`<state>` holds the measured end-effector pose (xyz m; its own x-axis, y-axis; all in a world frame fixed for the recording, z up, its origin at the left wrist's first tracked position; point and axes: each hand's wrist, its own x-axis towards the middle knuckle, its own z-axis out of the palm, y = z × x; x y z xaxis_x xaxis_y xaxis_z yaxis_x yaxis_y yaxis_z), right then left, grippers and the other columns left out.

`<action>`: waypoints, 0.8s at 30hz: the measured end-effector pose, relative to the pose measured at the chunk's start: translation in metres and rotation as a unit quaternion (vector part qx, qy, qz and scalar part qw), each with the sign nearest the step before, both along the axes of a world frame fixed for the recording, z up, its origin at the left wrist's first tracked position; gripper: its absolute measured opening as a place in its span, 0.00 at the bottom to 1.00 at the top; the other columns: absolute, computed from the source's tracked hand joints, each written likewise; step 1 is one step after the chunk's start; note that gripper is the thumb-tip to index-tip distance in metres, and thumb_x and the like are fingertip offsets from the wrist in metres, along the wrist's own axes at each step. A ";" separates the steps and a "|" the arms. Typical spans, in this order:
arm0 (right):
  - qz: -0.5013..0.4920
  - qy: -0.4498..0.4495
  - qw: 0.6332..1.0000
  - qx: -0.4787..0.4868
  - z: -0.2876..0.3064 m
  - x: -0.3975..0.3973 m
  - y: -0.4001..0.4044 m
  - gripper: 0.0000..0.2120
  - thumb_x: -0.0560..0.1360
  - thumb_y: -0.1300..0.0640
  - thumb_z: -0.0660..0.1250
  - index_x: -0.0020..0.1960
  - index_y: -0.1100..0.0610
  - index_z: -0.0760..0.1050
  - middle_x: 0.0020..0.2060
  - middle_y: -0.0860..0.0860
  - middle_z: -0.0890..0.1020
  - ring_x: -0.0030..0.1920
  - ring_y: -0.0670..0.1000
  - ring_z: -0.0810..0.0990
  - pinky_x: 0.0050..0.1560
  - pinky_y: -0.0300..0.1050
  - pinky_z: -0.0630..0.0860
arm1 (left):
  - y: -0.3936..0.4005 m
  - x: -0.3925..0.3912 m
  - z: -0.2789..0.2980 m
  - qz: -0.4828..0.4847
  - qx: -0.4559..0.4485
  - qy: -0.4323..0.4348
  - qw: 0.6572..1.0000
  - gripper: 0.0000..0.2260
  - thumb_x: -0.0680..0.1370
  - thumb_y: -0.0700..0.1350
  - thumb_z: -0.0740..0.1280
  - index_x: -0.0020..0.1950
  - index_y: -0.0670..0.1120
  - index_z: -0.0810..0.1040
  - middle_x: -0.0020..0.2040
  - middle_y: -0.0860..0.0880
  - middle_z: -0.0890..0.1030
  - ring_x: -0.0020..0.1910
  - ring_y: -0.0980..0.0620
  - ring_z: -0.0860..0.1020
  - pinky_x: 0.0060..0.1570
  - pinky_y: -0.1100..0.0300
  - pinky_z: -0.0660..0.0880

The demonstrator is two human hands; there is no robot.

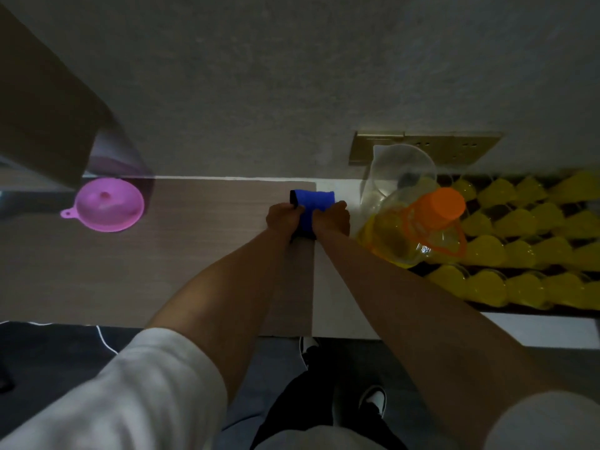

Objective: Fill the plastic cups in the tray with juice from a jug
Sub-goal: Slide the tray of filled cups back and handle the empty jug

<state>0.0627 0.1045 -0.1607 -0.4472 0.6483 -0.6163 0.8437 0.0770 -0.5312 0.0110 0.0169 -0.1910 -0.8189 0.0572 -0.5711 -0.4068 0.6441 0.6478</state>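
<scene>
Both my hands grip a blue cloth (314,203) on the counter at the middle of the view. My left hand (283,216) holds its left edge and my right hand (334,219) holds its right side. To the right stands a clear bottle of yellow juice (394,237) with an orange cap (449,203) and orange handle. Behind it is a clear jug (401,168), which looks almost empty. Further right, a dark tray (535,308) holds several plastic cups (487,289) full of yellow juice.
A pink funnel (108,204) sits at the left on the wood counter (181,261). A brown cabinet (42,102) overhangs the far left. A gold socket plate (454,146) is on the wall behind the jug. My feet show on the dark floor below.
</scene>
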 end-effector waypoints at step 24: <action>0.118 0.048 0.992 -0.014 0.027 0.155 -0.006 0.12 0.80 0.53 0.65 0.55 0.61 0.79 0.52 0.57 0.84 0.53 0.60 0.83 0.44 0.47 0.73 | -0.051 0.146 0.016 0.164 0.070 -0.042 0.983 0.11 0.59 0.44 0.76 0.38 0.47 0.79 0.45 0.45 0.85 0.46 0.44 0.84 0.49 0.46 0.84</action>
